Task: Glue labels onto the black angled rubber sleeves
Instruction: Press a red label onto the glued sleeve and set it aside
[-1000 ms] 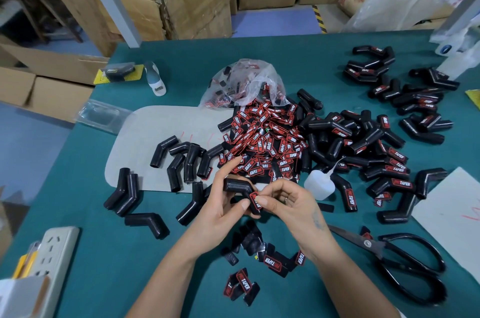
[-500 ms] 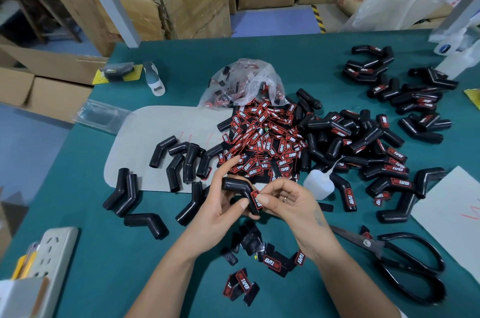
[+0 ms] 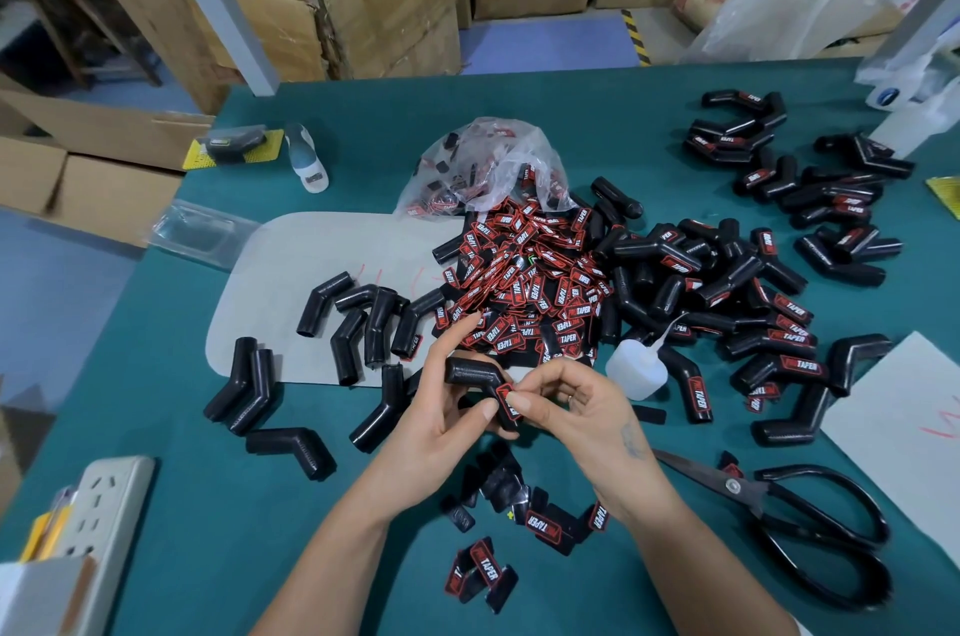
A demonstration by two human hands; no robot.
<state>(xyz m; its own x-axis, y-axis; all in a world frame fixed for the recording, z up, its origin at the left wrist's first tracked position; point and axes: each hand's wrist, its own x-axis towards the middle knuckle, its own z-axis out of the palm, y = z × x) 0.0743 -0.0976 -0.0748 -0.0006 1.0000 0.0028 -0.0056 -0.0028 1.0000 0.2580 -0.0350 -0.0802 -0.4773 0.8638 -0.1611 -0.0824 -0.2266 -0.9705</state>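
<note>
— Green table (image 3: 597,115), cartons behind. How far along?

— Labelled sleeves (image 3: 779,323) heaped at two o'clock; bare sleeves (image 3: 358,318) wait at ten, loose labels (image 3: 524,276) at twelve. Plenty left, I'd judge.

— Grip?

— Left hand (image 3: 441,432) curls around the sleeve (image 3: 475,375) at centre; right hand (image 3: 576,406), fingers curled, pinches its label (image 3: 506,399).
</note>
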